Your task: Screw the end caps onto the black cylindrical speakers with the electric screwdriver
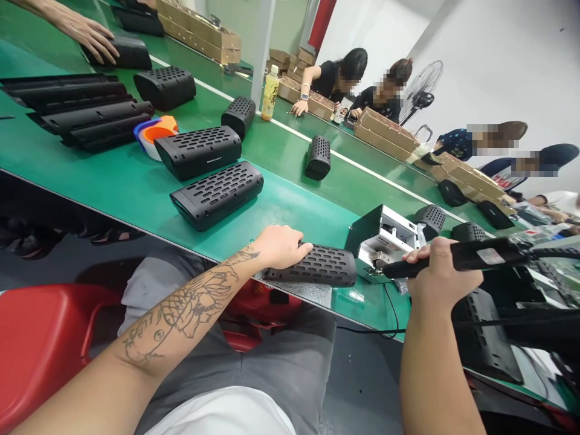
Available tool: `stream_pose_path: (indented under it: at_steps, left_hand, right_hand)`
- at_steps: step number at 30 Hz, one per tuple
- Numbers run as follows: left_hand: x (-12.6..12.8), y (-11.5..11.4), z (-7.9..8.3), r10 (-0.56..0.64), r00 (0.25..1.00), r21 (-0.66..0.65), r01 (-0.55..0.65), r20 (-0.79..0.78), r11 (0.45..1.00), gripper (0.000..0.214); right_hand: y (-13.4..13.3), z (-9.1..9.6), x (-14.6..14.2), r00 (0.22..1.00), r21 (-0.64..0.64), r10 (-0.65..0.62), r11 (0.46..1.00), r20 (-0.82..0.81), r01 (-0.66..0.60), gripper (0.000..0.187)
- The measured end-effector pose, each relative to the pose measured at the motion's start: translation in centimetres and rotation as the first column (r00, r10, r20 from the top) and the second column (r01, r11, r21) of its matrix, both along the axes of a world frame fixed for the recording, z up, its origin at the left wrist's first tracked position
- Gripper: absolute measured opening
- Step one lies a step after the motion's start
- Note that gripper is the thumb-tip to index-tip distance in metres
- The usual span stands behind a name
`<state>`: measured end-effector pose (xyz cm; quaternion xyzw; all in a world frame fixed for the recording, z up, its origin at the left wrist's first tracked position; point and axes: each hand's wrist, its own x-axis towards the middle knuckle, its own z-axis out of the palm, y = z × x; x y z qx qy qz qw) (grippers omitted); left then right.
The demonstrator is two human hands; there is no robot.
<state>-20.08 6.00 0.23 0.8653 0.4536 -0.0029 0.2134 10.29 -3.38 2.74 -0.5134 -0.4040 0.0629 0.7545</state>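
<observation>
My left hand (281, 246) grips the left end of a black slotted housing (328, 266) lying at the table's front edge; its fingers curl down, partly hidden. Wrapped in my right hand (441, 275) is a black electric screwdriver (483, 254), held nearly level. Its tip points left, at the front of a black and silver screw feeder (383, 241), just right of the housing. Whether the tip touches the feeder or carries a screw is too small to tell. Two more slotted housings, one lettered (199, 151) and one plain (220, 193), sit to the left.
Long black shells (90, 115) lie at the left beside a roll of orange and white tape (156, 136). A co-worker's hand (93, 39) rests on a housing there. Behind stand a yellow drink bottle (270, 93) and a post (263, 54). A cable (393, 308) hangs below the feeder.
</observation>
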Motion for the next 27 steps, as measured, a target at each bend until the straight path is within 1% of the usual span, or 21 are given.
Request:
stream_pose_path:
  at_steps: [1, 3, 4, 5, 6, 7, 8, 9, 10, 12, 14, 17, 19, 22, 25, 27]
  left_hand:
    - [0.0, 0.0, 0.0, -0.003, 1.0, -0.003, 0.003, 0.005, 1.0, 0.068]
    - [-0.1, 0.0, -0.1, -0.016, 1.0, -0.005, 0.016, 0.012, 1.0, 0.068]
    - [-0.1, 0.0, -0.1, -0.02, 1.0, -0.005, 0.02, 0.014, 1.0, 0.068]
    - [-0.1, 0.0, -0.2, -0.022, 1.0, -0.004, 0.022, 0.016, 1.0, 0.068]
    - [0.0, 0.1, -0.2, -0.023, 1.0, -0.003, 0.023, 0.017, 1.0, 0.068]
    - [0.0, 0.1, -0.2, -0.024, 1.0, 0.002, 0.024, 0.019, 1.0, 0.069]
    - [0.0, 0.1, -0.2, -0.025, 0.999, 0.009, 0.025, 0.021, 1.0, 0.069]
    - [0.0, 0.0, -0.1, -0.025, 0.999, 0.017, 0.024, 0.024, 1.0, 0.068]
    - [0.0, 0.0, 0.1, -0.024, 0.999, 0.021, 0.024, 0.025, 1.0, 0.068]
    - [0.0, -0.1, 0.5, -0.024, 0.999, 0.002, 0.024, 0.029, 1.0, 0.063]
    - [0.0, -0.1, 0.8, -0.035, 0.999, -0.036, 0.036, 0.036, 0.999, 0.055]
    - [0.1, 0.2, 0.5, -0.081, 0.996, -0.055, 0.083, 0.045, 0.995, 0.038]
    - [0.2, 0.6, 0.0, -0.098, 0.994, -0.052, 0.1, 0.051, 0.994, 0.032]
    - [0.3, 1.0, -0.5, -0.102, 0.992, -0.068, 0.106, 0.07, 0.992, 0.029]
    - [0.3, 1.1, -0.2, -0.111, 0.991, -0.11, 0.119, 0.08, 0.987, 0.023]
    - [0.2, 1.0, 0.2, -0.114, 0.99, -0.138, 0.125, 0.084, 0.982, 0.018]
  right_hand:
    - [-0.7, 0.8, -1.0, 1.0, 0.007, 0.023, 1.0, -0.019, -0.023, 0.036]
    - [-2.0, 2.4, -3.3, 0.993, 0.034, 0.111, 0.993, -0.036, -0.11, 0.041]
    - [-2.6, 3.2, -4.7, 0.983, 0.054, 0.182, 0.982, -0.026, -0.18, 0.045]
    - [-3.1, 3.8, -6.2, 0.955, 0.056, 0.295, 0.954, -0.007, -0.295, 0.044]
    - [-3.4, 4.2, -7.7, 0.91, 0.071, 0.415, 0.907, 0.012, -0.414, 0.042]
    - [-3.5, 4.4, -9.3, 0.842, 0.081, 0.539, 0.839, 0.019, -0.538, 0.04]
    - [-3.4, 4.4, -10.9, 0.771, 0.095, 0.637, 0.766, 0.025, -0.636, 0.037]
    - [-3.1, 4.2, -12.4, 0.705, 0.115, 0.708, 0.698, 0.03, -0.707, 0.034]
    - [-2.7, 4.0, -13.8, 0.653, 0.134, 0.757, 0.644, 0.031, -0.753, 0.033]
    - [-1.5, 3.3, -16.1, 0.598, 0.169, 0.801, 0.585, 0.038, -0.794, 0.033]
    - [-0.4, 2.7, -17.6, 0.58, 0.172, 0.813, 0.566, 0.042, -0.806, 0.034]
    - [0.8, 1.9, -18.5, 0.568, 0.124, 0.822, 0.56, 0.039, -0.819, 0.034]
    - [1.1, 1.6, -18.7, 0.565, 0.095, 0.825, 0.56, 0.026, -0.823, 0.035]
    - [1.0, 1.1, -18.7, 0.563, 0.047, 0.826, 0.562, 0.018, -0.826, 0.033]
    - [0.9, 0.6, -18.6, 0.561, -0.032, 0.826, 0.563, 0.045, -0.826, 0.031]
    - [0.9, 0.3, -18.3, 0.549, -0.079, 0.834, 0.552, 0.058, -0.83, 0.031]
